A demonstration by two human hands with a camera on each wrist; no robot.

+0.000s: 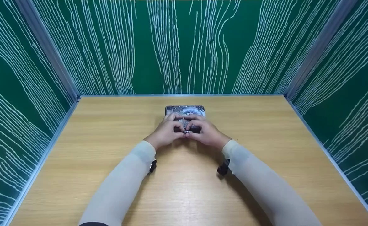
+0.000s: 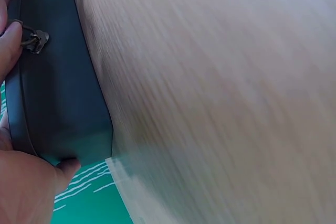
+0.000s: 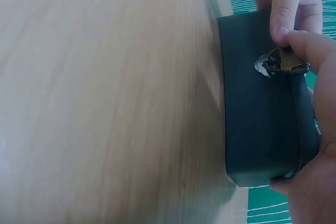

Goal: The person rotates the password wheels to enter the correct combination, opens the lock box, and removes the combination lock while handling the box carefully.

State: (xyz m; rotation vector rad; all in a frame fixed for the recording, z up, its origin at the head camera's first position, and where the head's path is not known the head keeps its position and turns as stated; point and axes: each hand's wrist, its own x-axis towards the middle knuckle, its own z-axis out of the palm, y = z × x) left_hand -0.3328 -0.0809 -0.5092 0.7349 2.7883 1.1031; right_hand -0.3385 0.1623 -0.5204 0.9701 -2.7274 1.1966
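Observation:
A dark box (image 1: pixel 195 129) with a patterned lid (image 1: pixel 188 110) sits near the far side of the table. At the middle of its front is a bronze-coloured metal clasp (image 3: pixel 294 62) with a small ring on a plate. The left hand (image 1: pixel 167 131) grips the box from the left, its thumb at the clasp. From the right, the right hand (image 1: pixel 207 131) grips the box, and its thumb (image 3: pixel 315 48) touches the clasp too. Fingers of both hands curl over the lid and around the ends. In the left wrist view, fingers partly hide the clasp.
The wooden table (image 1: pixel 184 185) reaches to green walls (image 1: pixel 154 47) with white wavy lines at the back and both sides. Grey metal posts (image 1: pixel 53 53) stand in the corners. A small black device (image 1: pixel 224 168) is worn at the right wrist.

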